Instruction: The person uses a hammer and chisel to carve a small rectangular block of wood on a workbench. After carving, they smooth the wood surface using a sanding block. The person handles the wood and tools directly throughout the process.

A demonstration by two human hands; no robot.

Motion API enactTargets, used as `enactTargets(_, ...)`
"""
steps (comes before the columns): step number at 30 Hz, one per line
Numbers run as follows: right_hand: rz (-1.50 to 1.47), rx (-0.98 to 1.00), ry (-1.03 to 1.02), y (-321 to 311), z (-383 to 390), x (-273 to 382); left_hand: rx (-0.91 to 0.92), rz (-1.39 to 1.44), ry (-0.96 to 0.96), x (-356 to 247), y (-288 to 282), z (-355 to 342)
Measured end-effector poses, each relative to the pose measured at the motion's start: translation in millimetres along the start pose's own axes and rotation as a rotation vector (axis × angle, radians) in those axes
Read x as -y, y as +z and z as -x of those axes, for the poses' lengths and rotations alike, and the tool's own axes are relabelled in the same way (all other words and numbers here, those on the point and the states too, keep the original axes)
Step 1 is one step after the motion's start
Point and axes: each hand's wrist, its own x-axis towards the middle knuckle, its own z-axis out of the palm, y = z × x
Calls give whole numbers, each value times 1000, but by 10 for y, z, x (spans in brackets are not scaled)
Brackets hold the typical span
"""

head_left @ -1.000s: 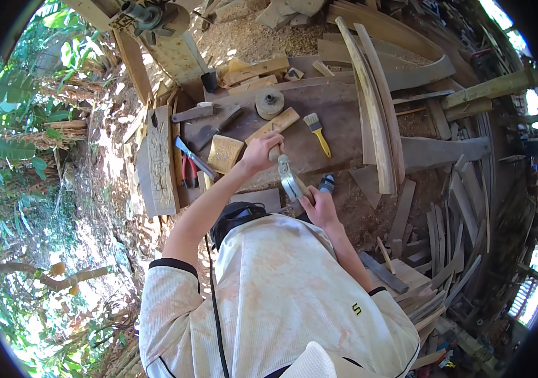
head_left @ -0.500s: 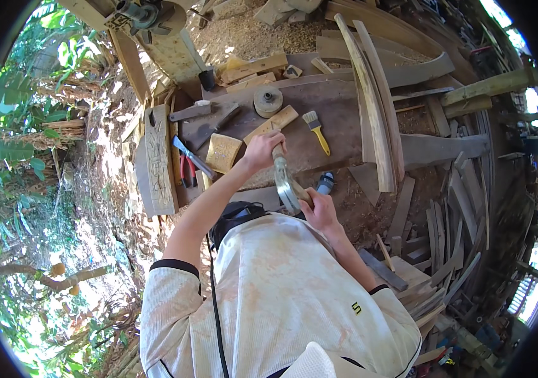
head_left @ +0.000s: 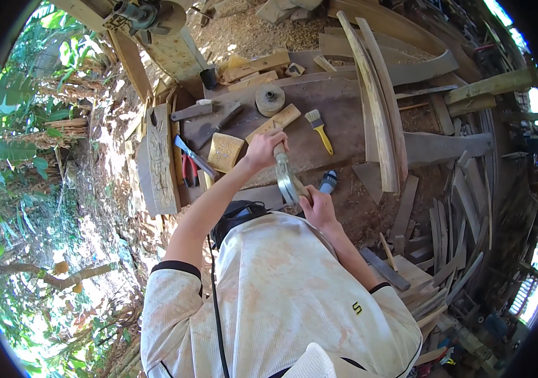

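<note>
My left hand point(head_left: 267, 146) grips the upper end of a curved, silvery metal tool point(head_left: 286, 179), and my right hand point(head_left: 317, 206) is closed on its lower wooden part near my waist. Just beyond my left hand lies a narrow wooden block point(head_left: 281, 118), with a squarish light block point(head_left: 225, 151) to its left. A yellow-handled brush point(head_left: 321, 132) lies to the right. On the left are red-handled pliers point(head_left: 189, 170), a blue-tipped flat tool point(head_left: 196, 159) and dark-handled tools point(head_left: 228, 116). A round drum-like object with a centre hole point(head_left: 270, 101) sits further back.
The dark workbench point(head_left: 338, 101) holds long pale strips point(head_left: 376, 101) on the right and offcuts point(head_left: 257, 64) at the back. A carved board point(head_left: 161, 164) stands along the left. Scrap wood point(head_left: 445, 233) is piled to the right. A shod foot point(head_left: 327, 182) shows below the bench.
The tool has turned slightly in my hands since the earliest frame, showing more of its curved metal side. My hands stay gripped on it in nearly the same place.
</note>
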Motion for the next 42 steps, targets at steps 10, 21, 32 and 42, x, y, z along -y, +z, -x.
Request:
enactTargets(10,-13,19,-28,20,31,-61,-76,0,111,29,97,61)
enactTargets(21,-122,-85,140,-55,45,-114,-50,-121,31,276,223,128)
enactTargets(32,-178,-10,275,-61,162,-158,-88,-335,-36,480,535,448)
enactTargets(42,-116,131,207,-89,200,-95,192,-251,-104,557,425,357)
